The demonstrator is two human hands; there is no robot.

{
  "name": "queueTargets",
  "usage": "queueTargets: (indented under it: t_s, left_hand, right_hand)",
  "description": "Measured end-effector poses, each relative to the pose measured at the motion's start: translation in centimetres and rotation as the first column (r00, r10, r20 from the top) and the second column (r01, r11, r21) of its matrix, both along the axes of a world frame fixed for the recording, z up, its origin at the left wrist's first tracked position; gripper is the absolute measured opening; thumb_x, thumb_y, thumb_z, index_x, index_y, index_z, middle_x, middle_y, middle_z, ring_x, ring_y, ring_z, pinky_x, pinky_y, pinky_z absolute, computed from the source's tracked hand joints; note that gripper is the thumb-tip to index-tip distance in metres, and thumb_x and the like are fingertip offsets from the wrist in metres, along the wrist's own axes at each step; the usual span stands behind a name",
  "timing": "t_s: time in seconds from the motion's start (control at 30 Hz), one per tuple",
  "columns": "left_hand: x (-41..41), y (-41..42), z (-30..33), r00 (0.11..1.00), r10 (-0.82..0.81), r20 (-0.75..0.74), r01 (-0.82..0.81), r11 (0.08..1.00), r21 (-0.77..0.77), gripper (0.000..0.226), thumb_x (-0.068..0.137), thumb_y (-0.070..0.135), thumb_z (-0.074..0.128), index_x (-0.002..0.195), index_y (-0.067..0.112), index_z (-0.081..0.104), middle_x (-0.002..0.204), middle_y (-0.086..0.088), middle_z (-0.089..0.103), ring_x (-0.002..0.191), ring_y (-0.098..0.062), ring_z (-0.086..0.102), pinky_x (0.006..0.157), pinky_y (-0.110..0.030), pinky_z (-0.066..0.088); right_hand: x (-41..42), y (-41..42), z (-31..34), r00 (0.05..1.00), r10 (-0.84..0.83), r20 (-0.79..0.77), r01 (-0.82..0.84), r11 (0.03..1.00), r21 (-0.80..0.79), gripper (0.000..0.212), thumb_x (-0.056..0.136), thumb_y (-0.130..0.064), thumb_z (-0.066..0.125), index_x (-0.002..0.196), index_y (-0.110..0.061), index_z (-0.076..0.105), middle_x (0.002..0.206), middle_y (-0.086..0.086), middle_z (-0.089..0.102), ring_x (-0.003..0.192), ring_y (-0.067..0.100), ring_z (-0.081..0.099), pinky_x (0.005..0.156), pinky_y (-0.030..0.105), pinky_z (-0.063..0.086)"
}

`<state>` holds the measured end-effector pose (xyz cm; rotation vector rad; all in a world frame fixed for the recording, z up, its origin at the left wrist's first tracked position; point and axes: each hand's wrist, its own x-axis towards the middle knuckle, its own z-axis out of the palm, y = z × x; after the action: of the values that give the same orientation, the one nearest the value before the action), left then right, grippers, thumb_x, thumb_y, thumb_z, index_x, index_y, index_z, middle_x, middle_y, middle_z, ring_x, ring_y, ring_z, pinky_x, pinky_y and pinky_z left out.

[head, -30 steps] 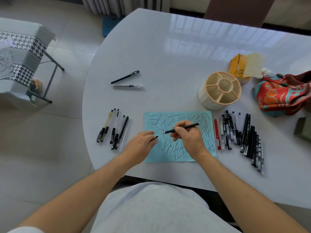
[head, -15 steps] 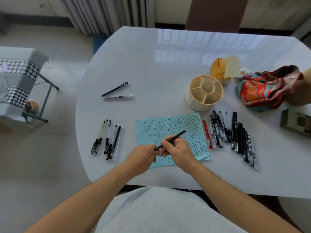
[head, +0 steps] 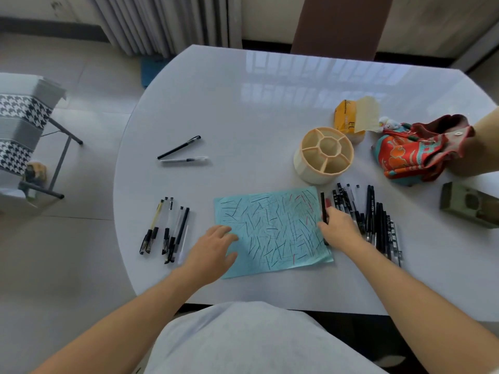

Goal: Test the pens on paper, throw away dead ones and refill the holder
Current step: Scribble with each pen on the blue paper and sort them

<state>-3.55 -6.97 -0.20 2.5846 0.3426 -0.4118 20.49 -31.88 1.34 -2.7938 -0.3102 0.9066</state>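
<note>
Right hand (head: pixel 339 229) grips a black pen (head: pixel 323 206) at the scribbled blue paper's (head: pixel 272 230) right edge, left hand (head: pixel 212 248) flat on its left corner; the cream compartmented holder (head: pixel 323 155) behind is unfilled, so sorting looks midway.

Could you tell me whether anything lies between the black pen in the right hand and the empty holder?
Nothing visible does. The right hand holds the black pen just beside the paper, and bare table separates it from the holder.
</note>
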Motion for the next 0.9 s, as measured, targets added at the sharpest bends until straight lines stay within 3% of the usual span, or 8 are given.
queueTargets:
  t_s: [0.07,0.2,0.3,0.4,0.47,0.6,0.77,0.9]
  left_hand:
    - [-0.8,0.5,-0.4,0.999,-0.024,-0.024,0.024,1.0,0.014,0.044,0.095,0.037,0.054,0.136,0.021,0.055,0.148,0.001,0.043,0.14,-0.019,0.033,0.114,-0.035,0.033]
    - [-1.6,1.5,-0.9,0.997,-0.077,-0.031,0.077,0.997,0.0,0.045,0.095,0.035,0.052,0.138,0.02,0.055,0.152,-0.001,0.037,0.141,-0.019,0.03,0.116,-0.036,0.03]
    - [-1.8,2.1,-1.2,0.997,-0.082,-0.002,0.082,0.996,-0.031,0.042,0.095,0.034,0.051,0.134,0.02,0.058,0.15,0.001,0.039,0.138,-0.019,0.032,0.113,-0.037,0.034]
    - [-1.8,2.9,-1.4,0.996,-0.09,0.01,0.09,0.993,-0.081,0.039,0.096,0.033,0.05,0.131,0.021,0.06,0.148,0.002,0.041,0.136,-0.02,0.034,0.112,-0.04,0.036]
    - [-1.8,3.6,-1.5,0.996,-0.085,0.031,0.088,0.988,-0.13,0.035,0.096,0.03,0.049,0.128,0.022,0.063,0.146,0.004,0.043,0.134,-0.019,0.035,0.111,-0.038,0.036]
    - [-1.6,4.8,-1.5,0.995,-0.077,0.057,0.088,0.973,-0.214,0.033,0.096,0.022,0.05,0.124,0.018,0.066,0.146,0.004,0.046,0.134,-0.019,0.036,0.112,-0.034,0.033]
    - [-1.2,5.6,-1.0,0.998,-0.042,0.044,0.054,0.951,-0.304,0.031,0.096,0.019,0.052,0.123,0.015,0.066,0.145,0.001,0.051,0.133,-0.019,0.038,0.113,-0.031,0.031]
    - [-1.1,5.7,-0.8,0.999,-0.032,0.036,0.042,0.945,-0.326,0.031,0.098,0.019,0.052,0.124,0.015,0.066,0.145,0.0,0.052,0.134,-0.019,0.038,0.113,-0.032,0.031]
  right_hand:
    - [0.3,-0.2,-0.3,0.999,0.031,0.041,-0.029,0.998,-0.062,0.024,0.098,-0.024,0.06,0.12,-0.016,0.057,0.111,0.006,0.067,0.094,0.025,0.061,0.08,0.041,0.055]
    - [-0.3,0.6,-0.4,0.977,0.087,0.196,-0.068,0.993,-0.099,0.036,0.095,-0.017,0.062,0.13,-0.015,0.055,0.124,0.01,0.061,0.099,0.029,0.062,0.078,0.039,0.051]
    - [-1.3,4.0,-0.2,0.958,0.127,0.255,-0.148,0.987,0.065,0.033,0.094,-0.011,0.062,0.127,-0.013,0.062,0.118,0.008,0.063,0.092,0.023,0.061,0.073,0.032,0.043]
    - [-2.1,10.0,-0.4,0.945,0.212,0.248,-0.269,0.936,0.226,0.026,0.094,-0.012,0.062,0.119,-0.012,0.068,0.11,0.005,0.067,0.094,0.02,0.063,0.078,0.033,0.049]
    - [-2.3,14.9,-0.6,0.931,0.277,0.237,-0.34,0.894,0.291,0.026,0.096,-0.015,0.061,0.121,-0.015,0.068,0.115,0.002,0.067,0.092,0.013,0.061,0.08,0.032,0.049]
    - [-2.8,25.1,-1.2,0.871,0.423,0.251,-0.489,0.8,0.349,0.032,0.096,-0.014,0.057,0.126,-0.013,0.067,0.125,0.006,0.066,0.102,0.025,0.065,0.09,0.035,0.049]
    - [-3.0,34.1,-2.4,0.742,0.599,0.301,-0.666,0.707,0.236,0.043,0.095,-0.007,0.051,0.137,-0.014,0.059,0.134,0.009,0.058,0.12,0.031,0.055,0.091,0.041,0.051]
    - [-3.2,36.1,-3.5,0.618,0.71,0.338,-0.764,0.643,0.046,0.035,0.093,-0.003,0.052,0.126,-0.012,0.063,0.12,0.012,0.058,0.108,0.036,0.058,0.079,0.04,0.052]
